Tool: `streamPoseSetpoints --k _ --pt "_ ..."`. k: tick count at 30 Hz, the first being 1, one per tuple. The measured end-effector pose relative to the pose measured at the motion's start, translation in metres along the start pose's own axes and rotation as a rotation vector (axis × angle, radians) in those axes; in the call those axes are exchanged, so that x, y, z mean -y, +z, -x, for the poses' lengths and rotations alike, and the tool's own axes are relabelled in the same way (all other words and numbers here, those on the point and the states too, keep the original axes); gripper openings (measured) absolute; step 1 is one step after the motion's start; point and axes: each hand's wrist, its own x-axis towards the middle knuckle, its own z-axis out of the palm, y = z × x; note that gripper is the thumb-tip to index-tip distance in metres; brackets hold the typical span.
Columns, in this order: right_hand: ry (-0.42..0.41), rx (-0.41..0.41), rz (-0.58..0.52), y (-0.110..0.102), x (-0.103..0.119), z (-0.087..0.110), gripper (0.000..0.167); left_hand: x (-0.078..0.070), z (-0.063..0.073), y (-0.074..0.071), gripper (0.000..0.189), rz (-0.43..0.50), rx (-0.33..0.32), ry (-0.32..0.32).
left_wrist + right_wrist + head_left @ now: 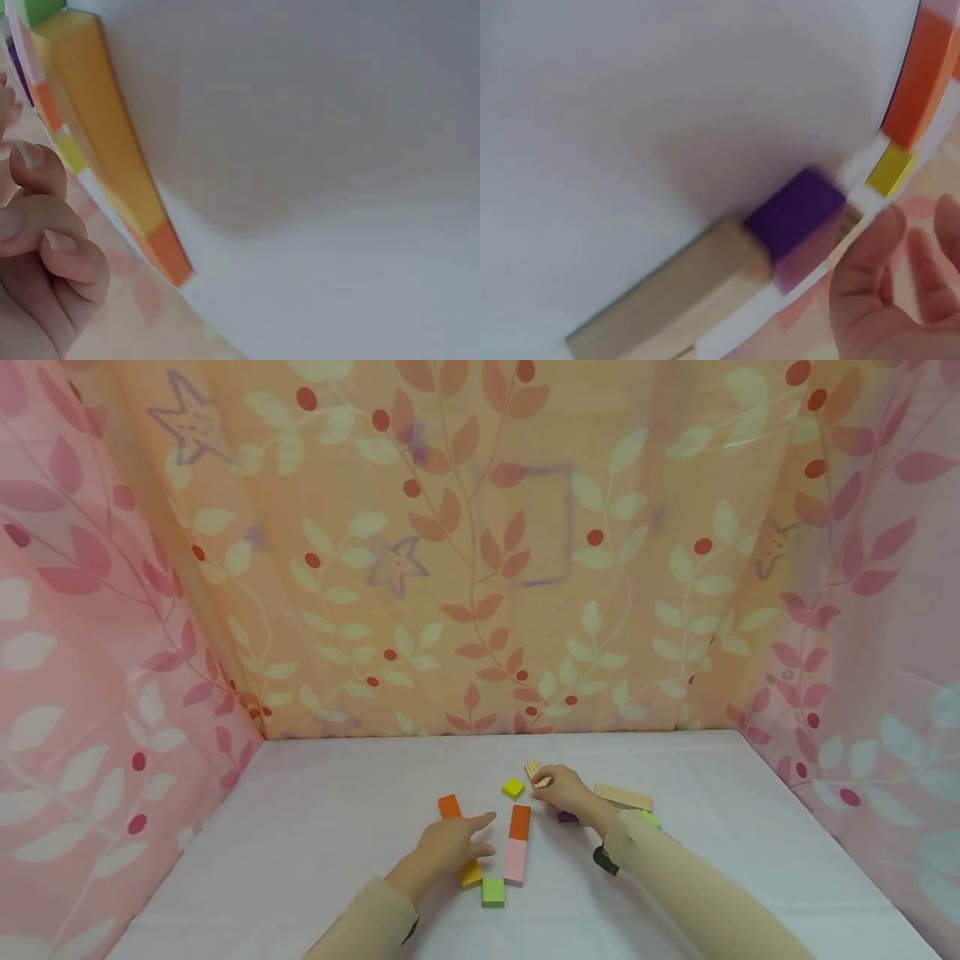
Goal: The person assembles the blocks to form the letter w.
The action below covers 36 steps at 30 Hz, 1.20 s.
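My left hand (448, 846) is over the left row of blocks, with its fingers loosely bent and holding nothing. It partly hides a yellow block (112, 120) that meets an orange block (449, 806). My right hand (566, 793) pinches a small ridged wooden piece (534, 770) at its near end. Left of that piece lies a small yellow block (513, 788). A second orange block (520, 822) touches a pink block (515, 862), forming a right row. Between the rows' near ends sits a light green block (492, 892).
Under the right forearm, a purple block (799, 214) lies beside a plain wooden block (622, 797). Another green block (649, 818) shows partly behind the sleeve. Patterned cloth (480, 568) stands behind and on both sides of the white table (315, 827).
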Motion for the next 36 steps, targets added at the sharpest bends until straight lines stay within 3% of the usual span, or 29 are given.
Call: streamPoseSetpoints --k 4,9,13,18,23,31,36 --pt "-0.130 0.012 0.143 -0.008 -0.004 -0.009 0.033 -0.012 -0.010 0.003 0.061 0.021 0.041 0.026" --pt "-0.187 0.059 0.347 -0.005 -0.008 -0.020 0.043 -0.022 -0.019 0.008 0.061 -0.001 0.077 0.033" --pt "-0.214 0.061 0.446 0.002 -0.009 -0.028 0.044 -0.026 -0.021 0.010 0.061 -0.054 0.085 0.047" --pt "-0.229 0.095 0.457 0.006 -0.004 -0.031 0.045 -0.030 -0.022 0.013 0.059 -0.111 0.067 0.063" --pt "-0.232 0.125 0.463 0.010 -0.002 -0.035 0.043 -0.032 -0.022 0.013 0.058 -0.084 0.082 0.032" --pt "-0.226 0.040 0.447 0.014 -0.002 -0.036 0.029 -0.030 -0.020 0.013 0.055 -0.009 0.073 0.026" --pt "-0.191 0.002 0.384 0.010 -0.003 -0.031 0.027 -0.031 -0.021 0.013 0.056 -0.012 0.089 -0.007"
